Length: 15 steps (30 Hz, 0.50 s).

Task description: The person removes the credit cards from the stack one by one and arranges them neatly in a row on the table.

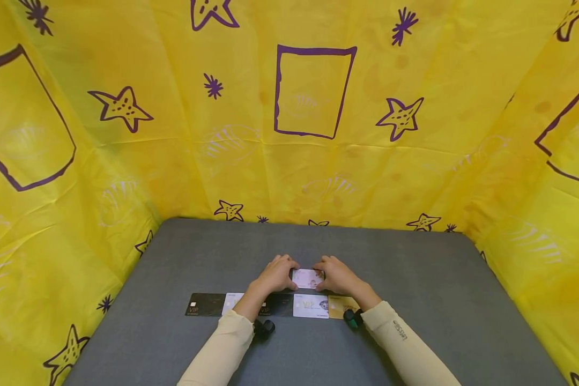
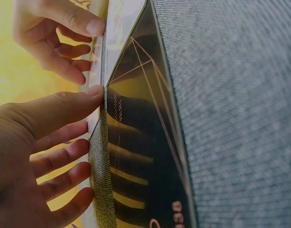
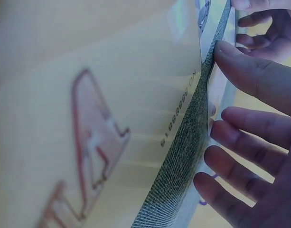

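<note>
A pale pinkish-white card with a small printed pattern lies between my two hands, behind a row of other cards. My left hand holds its left end, with thumb and index finger at the edges. At the opposite end, my right hand grips it the same way. In the left wrist view a glossy black card fills the middle, beside the left thumb. The right wrist view shows a gold card close up, next to the right thumb.
The row on the grey table runs from a black VIP card at left through a partly covered white card, another black card and a white card. Yellow patterned cloth rises around the back and sides.
</note>
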{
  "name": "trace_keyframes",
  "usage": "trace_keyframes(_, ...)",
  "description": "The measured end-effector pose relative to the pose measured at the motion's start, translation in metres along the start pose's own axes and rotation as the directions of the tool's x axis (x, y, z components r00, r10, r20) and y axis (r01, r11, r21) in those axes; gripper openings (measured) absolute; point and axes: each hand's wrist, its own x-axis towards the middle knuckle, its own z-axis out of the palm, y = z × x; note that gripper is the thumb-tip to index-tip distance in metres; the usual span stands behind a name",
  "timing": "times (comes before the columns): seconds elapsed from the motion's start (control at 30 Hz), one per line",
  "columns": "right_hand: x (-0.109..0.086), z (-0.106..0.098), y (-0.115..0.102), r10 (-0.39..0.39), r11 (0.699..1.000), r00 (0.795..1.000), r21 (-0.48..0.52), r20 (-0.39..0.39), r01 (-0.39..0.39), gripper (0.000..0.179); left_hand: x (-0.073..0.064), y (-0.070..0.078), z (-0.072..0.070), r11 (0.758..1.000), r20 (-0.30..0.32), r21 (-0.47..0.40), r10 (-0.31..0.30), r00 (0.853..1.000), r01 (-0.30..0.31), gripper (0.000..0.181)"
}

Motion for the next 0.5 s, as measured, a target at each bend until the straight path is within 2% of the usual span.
trace_keyframes(0.5,-0.0002,-0.0009,0.0002,0.001,1.0,1.0,0.029,0.021,-0.002,0.04,-0.0005,0.0014,-0.0004,1.0,0.015,-0.012,-0.025,1.0,0.025,0.047)
